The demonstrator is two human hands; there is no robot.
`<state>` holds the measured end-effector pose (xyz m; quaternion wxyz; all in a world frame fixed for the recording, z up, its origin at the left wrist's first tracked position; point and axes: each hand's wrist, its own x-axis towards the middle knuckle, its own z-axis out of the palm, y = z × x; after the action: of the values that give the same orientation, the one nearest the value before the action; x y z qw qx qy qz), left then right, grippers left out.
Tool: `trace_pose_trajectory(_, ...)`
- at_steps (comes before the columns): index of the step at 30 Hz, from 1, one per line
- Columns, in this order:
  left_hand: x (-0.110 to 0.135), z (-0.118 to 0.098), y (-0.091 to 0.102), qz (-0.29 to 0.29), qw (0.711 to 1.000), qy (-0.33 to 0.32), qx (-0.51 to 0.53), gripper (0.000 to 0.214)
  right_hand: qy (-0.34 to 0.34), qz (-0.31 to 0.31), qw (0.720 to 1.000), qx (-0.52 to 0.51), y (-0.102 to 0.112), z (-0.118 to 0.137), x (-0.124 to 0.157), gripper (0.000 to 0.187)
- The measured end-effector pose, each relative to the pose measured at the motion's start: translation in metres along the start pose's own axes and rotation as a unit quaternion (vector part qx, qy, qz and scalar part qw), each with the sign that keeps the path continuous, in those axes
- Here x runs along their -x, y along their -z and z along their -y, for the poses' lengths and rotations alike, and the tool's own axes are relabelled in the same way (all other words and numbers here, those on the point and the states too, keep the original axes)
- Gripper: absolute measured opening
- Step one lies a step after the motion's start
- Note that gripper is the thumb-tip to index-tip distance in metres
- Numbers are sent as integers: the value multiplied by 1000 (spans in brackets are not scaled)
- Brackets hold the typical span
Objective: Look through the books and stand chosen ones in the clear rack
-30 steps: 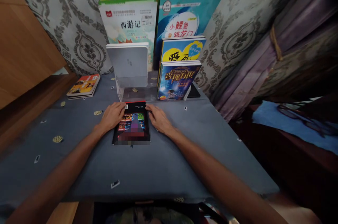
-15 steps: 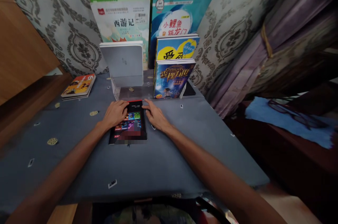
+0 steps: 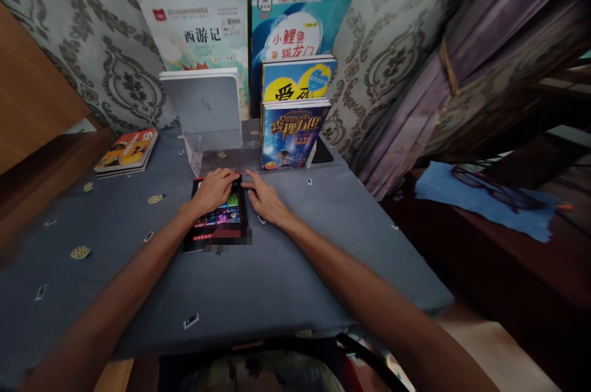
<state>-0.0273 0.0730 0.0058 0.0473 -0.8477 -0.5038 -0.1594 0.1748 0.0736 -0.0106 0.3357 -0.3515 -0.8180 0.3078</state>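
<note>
A dark book with a colourful cover [image 3: 217,223] lies flat on the grey-blue tablecloth [image 3: 277,269]. My left hand [image 3: 213,189] rests on the book's top half, fingers stretched flat over the cover. My right hand [image 3: 263,197] lies on the cloth at the book's right edge, fingers extended and touching its upper right corner. Just beyond the book stands a clear acrylic rack [image 3: 221,155] with upright books: a white one [image 3: 203,103] on the left, a dark blue one [image 3: 290,133] on the right.
Larger picture books [image 3: 295,29] lean against the patterned wall behind the rack. A small stack of orange-covered books [image 3: 127,151] lies at the back left. Purple curtains [image 3: 462,72] hang at the right, above a dark ledge with a blue cloth [image 3: 484,198].
My left hand has slid from the book's left edge onto its cover. My right hand has moved in closer to the book's right corner. The camera has drifted right.
</note>
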Motion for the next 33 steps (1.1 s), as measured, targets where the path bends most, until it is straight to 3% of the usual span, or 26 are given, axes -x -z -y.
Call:
trace_pose_trajectory(18,15,-13,4,14,999,-14,38,41,4,-3,1000,2,0,-2,0,61)
trace_pose_trajectory(33,33,-23,7,-26,998,-59,30,34,24,-5,1000,-1,-1,-4,0,57)
